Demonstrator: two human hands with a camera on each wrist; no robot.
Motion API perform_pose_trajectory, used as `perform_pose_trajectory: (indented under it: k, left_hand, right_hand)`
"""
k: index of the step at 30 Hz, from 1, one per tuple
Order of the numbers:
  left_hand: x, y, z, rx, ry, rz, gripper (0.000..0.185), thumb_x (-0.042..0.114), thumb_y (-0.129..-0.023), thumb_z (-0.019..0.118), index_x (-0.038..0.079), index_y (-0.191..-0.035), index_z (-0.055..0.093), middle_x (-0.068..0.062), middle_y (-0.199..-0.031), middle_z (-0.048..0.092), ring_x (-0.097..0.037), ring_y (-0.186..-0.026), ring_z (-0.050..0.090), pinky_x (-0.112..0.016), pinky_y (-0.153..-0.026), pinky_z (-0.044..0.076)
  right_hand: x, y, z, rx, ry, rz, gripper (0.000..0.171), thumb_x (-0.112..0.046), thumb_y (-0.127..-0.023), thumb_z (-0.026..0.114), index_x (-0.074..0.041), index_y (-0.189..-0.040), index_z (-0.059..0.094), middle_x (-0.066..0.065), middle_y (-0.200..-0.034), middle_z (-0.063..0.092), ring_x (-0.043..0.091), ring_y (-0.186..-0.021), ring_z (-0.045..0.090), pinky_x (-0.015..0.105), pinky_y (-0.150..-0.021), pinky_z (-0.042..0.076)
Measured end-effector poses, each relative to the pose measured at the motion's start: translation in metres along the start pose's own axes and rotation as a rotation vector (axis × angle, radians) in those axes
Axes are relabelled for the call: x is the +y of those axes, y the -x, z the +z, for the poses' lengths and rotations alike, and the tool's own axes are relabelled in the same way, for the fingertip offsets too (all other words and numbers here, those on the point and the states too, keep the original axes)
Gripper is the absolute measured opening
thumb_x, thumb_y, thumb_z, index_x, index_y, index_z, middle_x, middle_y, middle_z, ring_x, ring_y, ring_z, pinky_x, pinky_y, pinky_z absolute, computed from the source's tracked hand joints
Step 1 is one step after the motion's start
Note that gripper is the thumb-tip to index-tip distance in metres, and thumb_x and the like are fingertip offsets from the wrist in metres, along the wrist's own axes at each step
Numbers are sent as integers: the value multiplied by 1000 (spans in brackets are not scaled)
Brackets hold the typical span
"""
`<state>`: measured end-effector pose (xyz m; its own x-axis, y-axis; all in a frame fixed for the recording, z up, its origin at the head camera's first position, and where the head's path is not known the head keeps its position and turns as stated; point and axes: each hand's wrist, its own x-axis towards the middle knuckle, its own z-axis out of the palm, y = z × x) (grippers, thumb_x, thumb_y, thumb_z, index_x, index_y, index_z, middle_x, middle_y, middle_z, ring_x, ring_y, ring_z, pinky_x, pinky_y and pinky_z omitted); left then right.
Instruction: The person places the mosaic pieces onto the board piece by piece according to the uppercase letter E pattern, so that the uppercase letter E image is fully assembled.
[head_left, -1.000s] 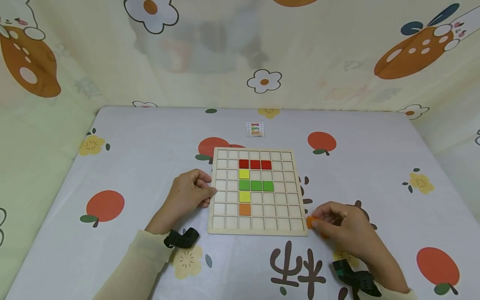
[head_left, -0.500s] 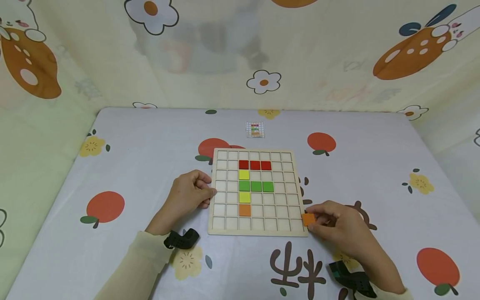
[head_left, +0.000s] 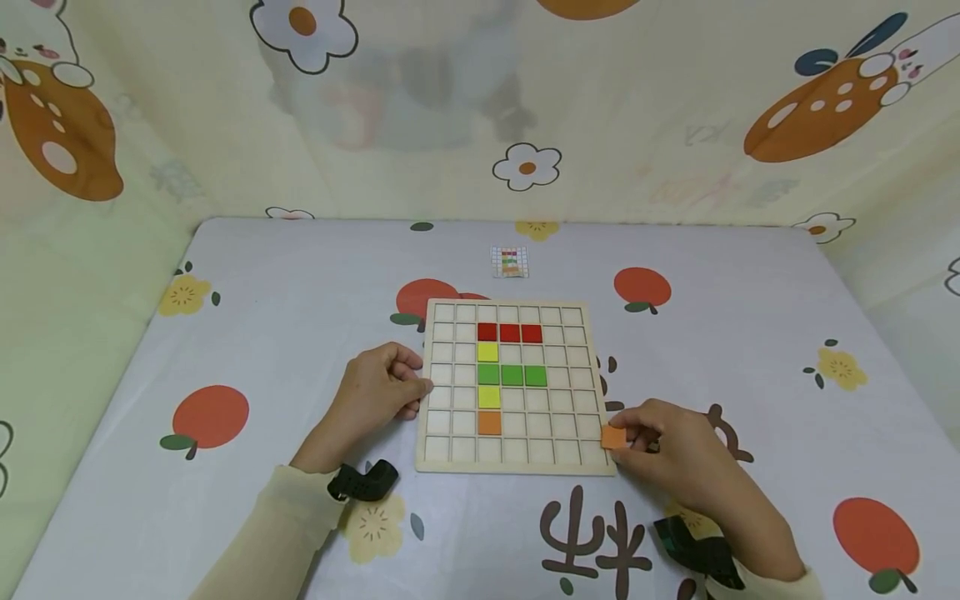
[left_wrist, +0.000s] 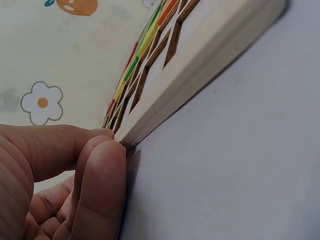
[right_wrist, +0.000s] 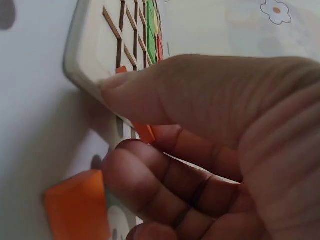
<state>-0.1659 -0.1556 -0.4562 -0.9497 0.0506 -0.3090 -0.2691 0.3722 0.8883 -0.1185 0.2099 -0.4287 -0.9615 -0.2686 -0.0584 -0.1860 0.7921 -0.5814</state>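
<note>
A wooden grid board lies flat on the table. Set in its cells are three red tiles, two yellow tiles, three green tiles and one orange tile. At the board's left edge my left hand pinches the rim between thumb and index finger. My right hand holds a loose orange tile over the right rim, near the lower right corner. Below those fingers, another orange piece shows in the right wrist view; the hand hides it from the head view.
A small printed card with a coloured grid pattern lies behind the board. The tablecloth bears printed fruit and flowers. A patterned curtain rises along the table's back edge.
My right hand has brought the orange tile from beside the board leftward and slightly up, over its right rim. The left hand keeps its place at the left edge.
</note>
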Motion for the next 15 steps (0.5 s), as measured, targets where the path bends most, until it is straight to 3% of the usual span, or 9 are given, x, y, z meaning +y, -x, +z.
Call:
perform_pose_trajectory:
  k: [5, 15]
  left_hand:
    - [0, 0, 1, -1, 1, 3, 25, 4, -90, 79, 1, -110, 64, -8, -79, 67, -14, -56, 63, -26, -58, 60]
    - [1, 0, 1, 6, -6, -2, 25, 4, -90, 80, 1, -110, 64, -8, -80, 67, -14, -56, 63, -26, -58, 60]
  right_hand:
    - [-3, -5, 1, -22, 8, -28, 25, -9, -78, 90, -10, -101, 78, -6, -80, 58, 7, -71, 52, 22, -60, 46]
    - [-26, -21, 17, -45, -95, -45, 20, -5, -80, 84, -10, -99, 77, -6, -76, 57, 9, -69, 52, 22, -58, 45]
